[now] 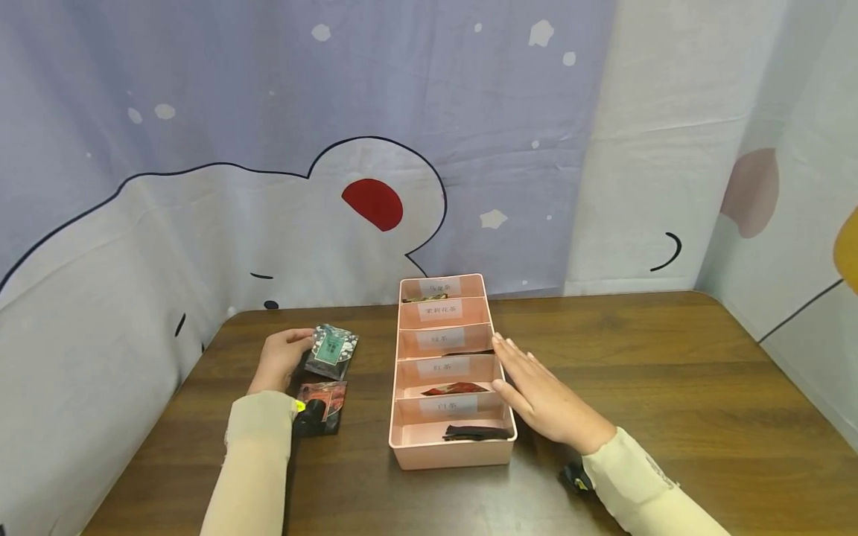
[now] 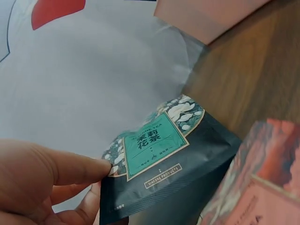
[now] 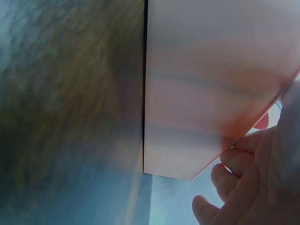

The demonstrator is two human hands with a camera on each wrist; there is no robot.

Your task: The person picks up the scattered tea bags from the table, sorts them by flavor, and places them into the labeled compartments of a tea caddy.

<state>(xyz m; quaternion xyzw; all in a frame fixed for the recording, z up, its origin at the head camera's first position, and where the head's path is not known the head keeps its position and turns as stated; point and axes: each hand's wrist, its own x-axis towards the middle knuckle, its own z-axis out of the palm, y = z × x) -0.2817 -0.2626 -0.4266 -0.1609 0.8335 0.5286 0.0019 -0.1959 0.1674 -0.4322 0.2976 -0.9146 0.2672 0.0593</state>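
My left hand [image 1: 276,363] pinches the left edge of a dark tea packet [image 1: 331,351] with a green label and white flowers. In the left wrist view this jasmine tea packet [image 2: 157,147] is tilted up between thumb and fingers. Just in front of it on the table lies a red-and-black tea packet [image 1: 333,394], partly covered by the left wrist camera. A pink divided box [image 1: 449,457] with labelled compartments stands at the middle. My right hand [image 1: 544,398] rests its fairly straight fingers on the box's right rim, holding nothing.
Inside the box, a black packet [image 1: 477,432] lies in the front compartment and a red packet [image 1: 456,388] in the one behind. Thin packet edges show in two compartments farther back. A patterned curtain [image 1: 509,149] hangs behind the wooden table [image 1: 670,372].
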